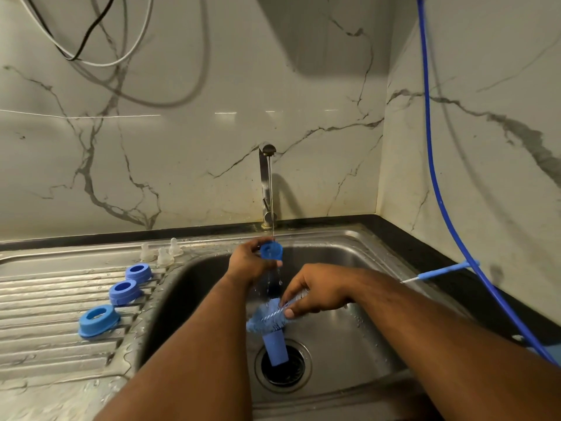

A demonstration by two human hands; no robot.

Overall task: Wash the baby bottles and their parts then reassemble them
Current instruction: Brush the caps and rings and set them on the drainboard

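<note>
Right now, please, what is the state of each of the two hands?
Left hand: holding a blue bottle part under the running tap.
Right hand: holding the blue bottle brush.

rings [124,291] on drainboard [45,302] | left of sink [373,335] | teats [165,257], seemingly, behind rings

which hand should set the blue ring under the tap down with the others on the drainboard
Left, probably. The left hand holds the blue ring under the tap, and the other rings sit on the drainboard on that side. The right hand is gripping the bottle brush over the sink.
</note>
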